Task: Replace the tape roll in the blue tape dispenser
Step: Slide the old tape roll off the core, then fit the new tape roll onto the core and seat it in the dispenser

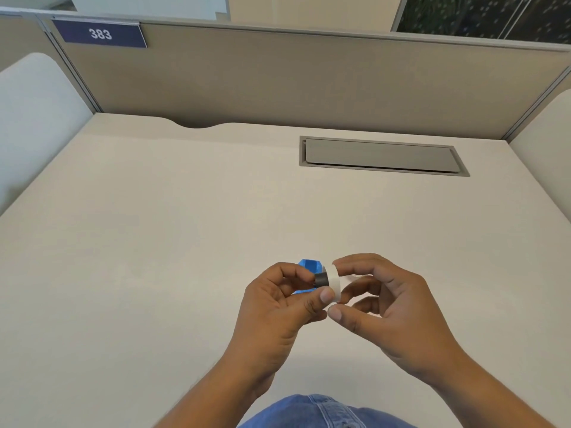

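My left hand (278, 307) pinches a small dark grey spool (321, 279) between thumb and fingers. A white tape roll (334, 284) sits on the spool's right end, gripped at its rim by my right hand (386, 307). Both hands hover above the desk near its front. The blue tape dispenser (310, 266) lies on the desk behind my left fingers, which hide most of it.
The beige desk (185, 227) has a grey cable-tray lid (380, 156) set into it at the back right. Cubicle partitions enclose the back and both sides, with a blue "383" sign (100, 34) at the upper left. Blue denim (312, 410) shows at the bottom edge.
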`<state>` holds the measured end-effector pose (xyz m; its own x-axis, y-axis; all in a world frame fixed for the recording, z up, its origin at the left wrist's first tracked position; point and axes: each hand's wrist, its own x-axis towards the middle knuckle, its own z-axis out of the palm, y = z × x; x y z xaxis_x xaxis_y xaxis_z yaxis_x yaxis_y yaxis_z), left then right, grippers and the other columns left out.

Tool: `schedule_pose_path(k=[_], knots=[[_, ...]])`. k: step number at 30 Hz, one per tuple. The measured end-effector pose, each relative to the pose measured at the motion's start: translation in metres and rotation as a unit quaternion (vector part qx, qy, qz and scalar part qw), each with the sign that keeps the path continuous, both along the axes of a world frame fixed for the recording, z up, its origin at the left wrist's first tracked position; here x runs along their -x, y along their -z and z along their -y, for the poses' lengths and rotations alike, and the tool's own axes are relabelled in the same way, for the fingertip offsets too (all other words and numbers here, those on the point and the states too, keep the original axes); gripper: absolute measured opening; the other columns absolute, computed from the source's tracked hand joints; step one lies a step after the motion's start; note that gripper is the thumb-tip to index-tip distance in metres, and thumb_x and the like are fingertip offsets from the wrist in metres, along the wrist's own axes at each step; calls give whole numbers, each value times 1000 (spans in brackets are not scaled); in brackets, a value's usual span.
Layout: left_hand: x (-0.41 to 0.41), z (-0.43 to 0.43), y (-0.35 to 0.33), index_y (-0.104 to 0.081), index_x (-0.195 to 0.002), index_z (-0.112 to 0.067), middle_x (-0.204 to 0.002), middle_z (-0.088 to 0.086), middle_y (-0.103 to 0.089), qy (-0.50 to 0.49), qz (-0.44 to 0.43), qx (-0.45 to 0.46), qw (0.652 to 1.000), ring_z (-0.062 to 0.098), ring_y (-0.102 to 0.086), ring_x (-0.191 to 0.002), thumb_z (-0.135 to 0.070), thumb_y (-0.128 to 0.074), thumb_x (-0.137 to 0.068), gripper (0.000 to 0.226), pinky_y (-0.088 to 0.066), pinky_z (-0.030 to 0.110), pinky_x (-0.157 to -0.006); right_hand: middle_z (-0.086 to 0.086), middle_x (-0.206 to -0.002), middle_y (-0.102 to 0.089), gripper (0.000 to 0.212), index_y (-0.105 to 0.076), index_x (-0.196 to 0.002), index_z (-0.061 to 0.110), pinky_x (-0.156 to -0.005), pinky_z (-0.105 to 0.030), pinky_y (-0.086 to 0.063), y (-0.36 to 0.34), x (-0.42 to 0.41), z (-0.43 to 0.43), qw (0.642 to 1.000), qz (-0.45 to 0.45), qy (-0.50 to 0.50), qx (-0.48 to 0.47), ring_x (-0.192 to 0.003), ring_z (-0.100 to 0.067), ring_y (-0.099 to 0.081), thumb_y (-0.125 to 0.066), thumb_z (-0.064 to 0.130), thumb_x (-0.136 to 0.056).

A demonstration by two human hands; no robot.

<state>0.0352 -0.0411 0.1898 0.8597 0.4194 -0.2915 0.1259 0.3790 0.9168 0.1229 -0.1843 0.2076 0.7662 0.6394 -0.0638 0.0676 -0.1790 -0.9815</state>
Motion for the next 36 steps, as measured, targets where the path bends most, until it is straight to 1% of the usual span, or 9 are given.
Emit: schedule_pose_path(k=[3,7,10,15,20,22,27,31,36], knots=[[-1,-1,0,-62,-87,-16,-91,16,-78,8,-5,-2,1000,41,-72,-88,-21,-92,-61,41,-58,45,-82,9,-100,-74,39,-73,-96,22,-64,-30,-58,1,-1,0,1000,-4,1,10,-73,-14,-67,-85,24,-59],[0,-3,0,-72,-88,-24,-91,12,-78,22,1,-4,1000,32,-73,-84,-17,-83,-64,27,-60,36,-75,7,-89,-73,40,-69,-90,24,-58,-24,-55,1,-3,0,1000,-10,1,-2,-66,-13,-66,-93,22,-57],[0,-4,-1,-77,-90,-17,-93,11,-79,33,4,-13,999,30,-74,-87,-20,-89,-61,32,-62,36,-74,7,-89,-70,42,-66,-92,24,-58,-23,-54,2,-5,0,1000,-6,1,-6,-67,-14,-65,-89,21,-57],[-2,-8,0,-76,-92,-13,-88,7,-80,12,-2,-22,1000,17,-75,-79,-18,-78,-62,30,-55,19,-60,4,-93,-71,41,-69,-94,28,-61,-23,-55,5,-9,1,1000,4,5,-18,-76,-15,-65,-87,17,-59],[-2,-15,4,-73,-91,-10,-88,7,-80,-18,-6,-30,999,15,-75,-78,-9,-80,-61,30,-58,21,-64,1,-89,-73,43,-72,-94,21,-59,-26,-54,19,-32,9,996,-35,82,-13,-70,-15,-66,-90,23,-55],[-2,-16,6,-73,-92,-11,-91,4,-79,-16,-15,-40,999,16,-75,-76,-4,-81,-67,27,-59,23,-63,-2,-90,-73,38,-73,-92,20,-56,-25,-52,40,-44,13,992,-41,116,29,-66,-16,-65,-89,24,-58],[-2,-14,8,-72,-94,-11,-94,3,-79,-25,-27,-35,999,17,-75,-75,1,-77,-74,25,-57,24,-64,7,-98,-68,38,-68,-93,27,-63,-20,-48,107,-63,26,965,55,101,236,-70,-16,-66,-90,21,-63],[-3,-13,8,-72,-96,-14,-96,1,-79,-28,-30,-27,999,25,-76,-86,0,-74,-78,23,-58,32,-75,5,-95,-65,46,-62,-99,27,-64,-26,-50,136,-66,29,952,67,96,282,-66,-16,-61,-89,23,-62],[-5,-15,12,-73,-95,-15,-96,2,-79,-40,-42,-25,998,27,-75,-91,-2,-73,-79,21,-58,35,-77,9,-93,-64,49,-57,-98,28,-67,-27,-51,150,-68,29,945,75,109,300,-69,-13,-61,-89,24,-61]])
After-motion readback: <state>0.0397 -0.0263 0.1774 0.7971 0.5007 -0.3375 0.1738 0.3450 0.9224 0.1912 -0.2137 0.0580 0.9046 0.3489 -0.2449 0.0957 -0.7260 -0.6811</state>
